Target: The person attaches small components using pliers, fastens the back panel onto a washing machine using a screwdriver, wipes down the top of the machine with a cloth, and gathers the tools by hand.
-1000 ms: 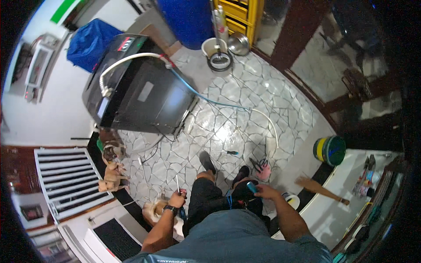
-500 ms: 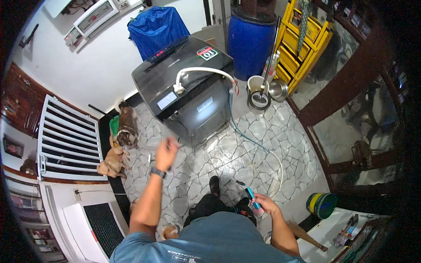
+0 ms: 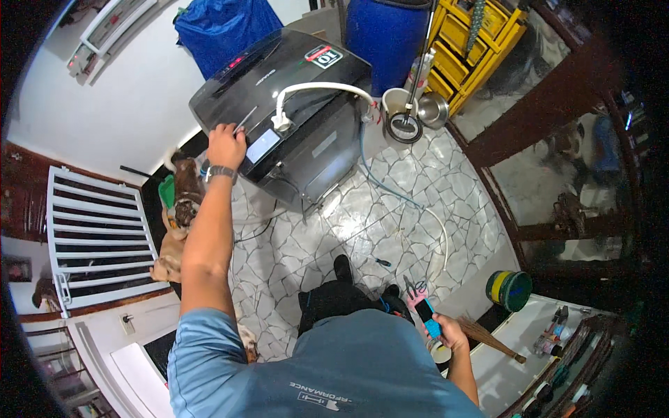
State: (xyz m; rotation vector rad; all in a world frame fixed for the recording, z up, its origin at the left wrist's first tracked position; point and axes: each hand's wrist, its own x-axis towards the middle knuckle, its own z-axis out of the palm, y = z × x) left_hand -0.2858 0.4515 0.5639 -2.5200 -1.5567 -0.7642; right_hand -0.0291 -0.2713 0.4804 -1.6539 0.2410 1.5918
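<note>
A dark top-loading washing machine [image 3: 272,90] stands in front of me, a white hose [image 3: 320,86] lying over its lid. My left hand [image 3: 226,145] is at the machine's near left edge. Its fingers are closed around a thin grey rod [image 3: 245,119] that slants over the lid; its kind is unclear. Low on the right, my right hand [image 3: 453,332] grips a teal-and-black handheld device [image 3: 427,317]. Beside that device, pliers [image 3: 410,287] and scissors [image 3: 420,286] stick up from something pink. A small dark screwdriver-like tool [image 3: 382,262] lies on the tiled floor.
A brown-and-white dog [image 3: 187,198] and a tan dog [image 3: 168,258] are near the white slatted gate [image 3: 101,237]. Behind the machine stand a blue barrel [image 3: 387,42] and a folded yellow ladder [image 3: 474,49]. A straw broom [image 3: 491,339] and a green-yellow bucket [image 3: 511,290] are at right.
My left hand has moved up and left onto the machine's edge, with the thin rod now visible. My right hand has shifted right, turning the teal device's dark face into view.
</note>
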